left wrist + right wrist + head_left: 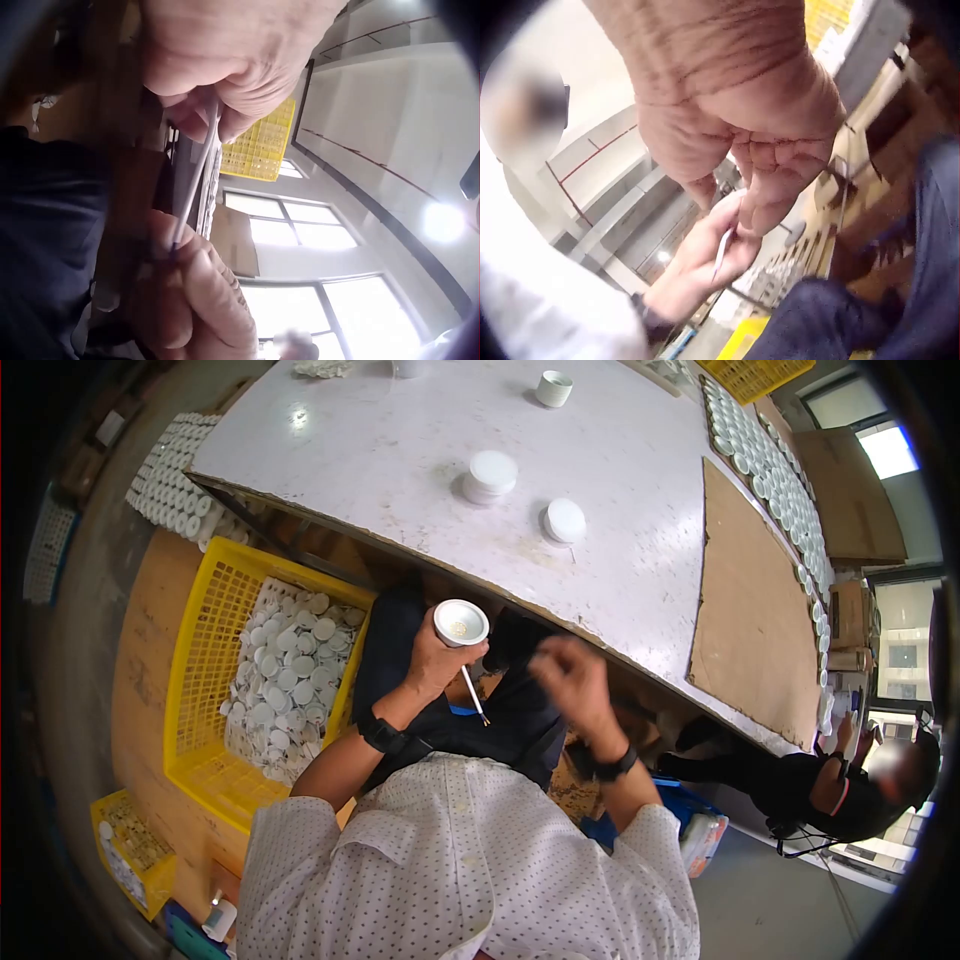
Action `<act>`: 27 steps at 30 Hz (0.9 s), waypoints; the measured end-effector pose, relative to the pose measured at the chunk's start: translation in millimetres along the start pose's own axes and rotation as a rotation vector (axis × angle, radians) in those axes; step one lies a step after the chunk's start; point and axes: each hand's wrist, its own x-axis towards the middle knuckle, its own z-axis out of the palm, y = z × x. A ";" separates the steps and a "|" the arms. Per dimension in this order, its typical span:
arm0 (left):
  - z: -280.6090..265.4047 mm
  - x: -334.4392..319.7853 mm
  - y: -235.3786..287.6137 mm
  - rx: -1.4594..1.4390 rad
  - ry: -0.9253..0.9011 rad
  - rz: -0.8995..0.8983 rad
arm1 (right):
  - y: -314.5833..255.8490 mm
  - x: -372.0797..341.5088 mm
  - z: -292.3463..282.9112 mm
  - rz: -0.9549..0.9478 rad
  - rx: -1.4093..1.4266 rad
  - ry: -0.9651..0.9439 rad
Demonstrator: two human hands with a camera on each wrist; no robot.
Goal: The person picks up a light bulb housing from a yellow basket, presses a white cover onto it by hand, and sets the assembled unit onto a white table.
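Observation:
My left hand (435, 660) grips a white round cup-shaped piece (461, 622), its open face upward in the head view. A thin white cable (472, 690) hangs below it, with dark wire ends. My right hand (575, 685), blurred, is to the right with loosely bent fingers, apart from the cable in the head view. In the left wrist view the cable (196, 176) runs from my left hand (232, 52) towards my right hand (202, 307); contact there is unclear. The right wrist view has my right hand (735, 97) above my left hand (705, 259).
A white table (620, 540) holds white round pieces (491, 472), another (565, 520), a stacked one (553, 389) and a brown board (750, 600). A yellow basket (190, 680) of white discs (285, 680) stands at the left. Another person (830, 790) is at the right.

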 end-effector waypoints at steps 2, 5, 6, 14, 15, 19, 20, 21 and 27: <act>-8.6 -1.3 0.5 -0.021 -0.006 -0.013 | -6.9 53.5 -19.8 0.050 -0.104 0.278; -16.1 -5.4 -7.0 0.082 -0.041 -0.017 | 13.9 129.3 -38.6 0.012 -0.155 0.418; -17.0 -7.9 -6.5 0.105 -0.038 -0.017 | 29.5 151.2 -41.1 -0.061 -0.235 0.422; -31.1 -18.9 2.9 0.137 0.022 0.017 | 26.2 189.4 -34.4 0.091 0.007 0.329; -32.2 -18.7 3.1 0.162 0.011 0.015 | 30.1 190.5 -33.7 0.126 0.096 0.372; -29.3 -18.5 6.3 0.170 -0.053 0.035 | 33.6 183.4 -41.3 0.263 0.383 0.378; -28.0 -18.8 8.9 0.151 -0.080 0.009 | 38.2 181.7 -44.2 0.264 0.383 0.384; -26.5 -18.7 10.2 0.133 -0.107 -0.016 | 44.4 180.0 -46.5 0.270 0.489 0.371; -20.4 -18.0 10.1 0.155 -0.172 -0.008 | 29.4 144.7 -50.9 0.239 0.858 0.377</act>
